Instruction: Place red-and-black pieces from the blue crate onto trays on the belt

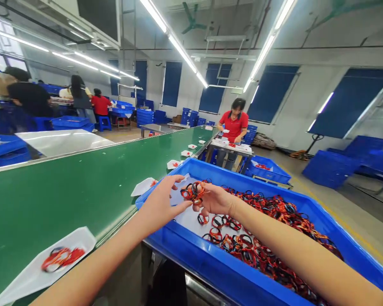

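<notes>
Over the near left end of a blue plastic bin, my right hand grips a small bunch of red, orange and black rings; they look like wire coils, though I cannot make out the material. My left hand is just left of the bunch, thumb and fingers spread apart around its side, with nothing visibly in its grasp. Many loose rings of the same kind lie heaped in the bin, and a white sheet shows beneath them.
A green conveyor belt runs along the left. White trays with rings stand along its near edge. Further on, a person in a red shirt works at a small table. Another blue bin stands behind mine.
</notes>
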`<state>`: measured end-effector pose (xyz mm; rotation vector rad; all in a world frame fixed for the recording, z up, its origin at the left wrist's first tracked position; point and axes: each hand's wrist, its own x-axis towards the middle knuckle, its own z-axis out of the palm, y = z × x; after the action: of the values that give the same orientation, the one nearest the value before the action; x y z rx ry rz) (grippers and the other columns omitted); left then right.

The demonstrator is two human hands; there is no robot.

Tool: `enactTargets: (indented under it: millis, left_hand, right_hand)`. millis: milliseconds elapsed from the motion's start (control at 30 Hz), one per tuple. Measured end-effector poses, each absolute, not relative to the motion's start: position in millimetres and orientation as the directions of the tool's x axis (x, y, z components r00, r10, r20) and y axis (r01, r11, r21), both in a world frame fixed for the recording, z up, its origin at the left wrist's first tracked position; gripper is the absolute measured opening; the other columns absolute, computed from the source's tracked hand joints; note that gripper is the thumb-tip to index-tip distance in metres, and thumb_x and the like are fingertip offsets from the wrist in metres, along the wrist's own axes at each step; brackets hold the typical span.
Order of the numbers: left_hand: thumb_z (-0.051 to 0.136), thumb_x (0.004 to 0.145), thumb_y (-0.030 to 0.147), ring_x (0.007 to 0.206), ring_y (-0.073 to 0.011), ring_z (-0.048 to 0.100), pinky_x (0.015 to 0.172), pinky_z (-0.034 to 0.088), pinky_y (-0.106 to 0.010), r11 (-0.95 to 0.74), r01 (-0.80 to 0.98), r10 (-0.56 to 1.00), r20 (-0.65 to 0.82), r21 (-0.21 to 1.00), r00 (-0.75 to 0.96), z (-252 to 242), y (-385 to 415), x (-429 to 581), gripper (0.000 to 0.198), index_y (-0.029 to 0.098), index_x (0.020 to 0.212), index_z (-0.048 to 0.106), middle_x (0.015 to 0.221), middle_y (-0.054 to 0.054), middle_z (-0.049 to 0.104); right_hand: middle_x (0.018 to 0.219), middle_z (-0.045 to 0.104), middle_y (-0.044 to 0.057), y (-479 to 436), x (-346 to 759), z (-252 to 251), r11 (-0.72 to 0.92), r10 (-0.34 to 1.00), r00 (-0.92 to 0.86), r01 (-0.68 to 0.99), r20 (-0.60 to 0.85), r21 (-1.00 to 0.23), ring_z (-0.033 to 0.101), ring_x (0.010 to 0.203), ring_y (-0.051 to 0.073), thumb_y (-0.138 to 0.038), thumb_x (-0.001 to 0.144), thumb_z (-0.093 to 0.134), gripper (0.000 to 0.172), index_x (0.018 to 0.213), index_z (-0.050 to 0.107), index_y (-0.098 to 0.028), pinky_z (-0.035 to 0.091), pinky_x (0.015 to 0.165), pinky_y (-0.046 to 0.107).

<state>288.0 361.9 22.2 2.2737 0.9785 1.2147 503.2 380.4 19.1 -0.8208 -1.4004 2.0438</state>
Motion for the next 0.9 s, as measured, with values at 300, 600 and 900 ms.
enactTargets:
  millis: [300,600,900]
  left_hand:
    - [0.056,0.082,0.033,0.081,-0.0186,0.058,0.074,0.046,-0.031,-0.854,0.313,0.503,0.508,0.416,0.699,2.0,431.8,333.2,0.023,0.022,0.101,0.063,0.092,-0.004,0.064]
    - [0.059,0.081,0.036,0.084,-0.0173,0.059,0.076,0.043,-0.028,-0.919,0.102,0.270,0.422,0.380,0.865,-16.1,435.3,340.1,0.030,0.019,0.104,0.064,0.100,-0.007,0.063]
    - [0.064,0.076,0.034,0.078,-0.0195,0.060,0.070,0.042,-0.029,-0.842,0.413,0.491,0.176,0.348,0.853,-20.6,445.5,331.9,0.029,0.012,0.095,0.067,0.083,-0.008,0.067]
  right_hand:
    - [0.076,0.062,0.005,403.5,526.6,-5.4,-0.480,0.758,-0.592,-0.221,-0.274,-0.849,0.062,0.067,0.017,-0.060,0.087,0.034,0.052,0.099,0.058,-0.016,0.049,0.044,0.021]
    - [0.075,0.066,0.004,362.8,538.6,-8.8,-0.535,0.825,-0.338,-0.207,-0.454,-0.819,0.064,0.061,0.016,-0.044,0.085,0.052,0.029,0.089,0.059,-0.017,0.038,0.033,0.014]
    - [0.081,0.065,0.004,307.5,557.4,-23.2,-0.540,0.834,-0.156,-0.028,-0.530,-0.841,0.061,0.056,0.011,-0.037,0.085,0.053,0.025,0.097,0.060,-0.016,0.041,0.034,0.015]
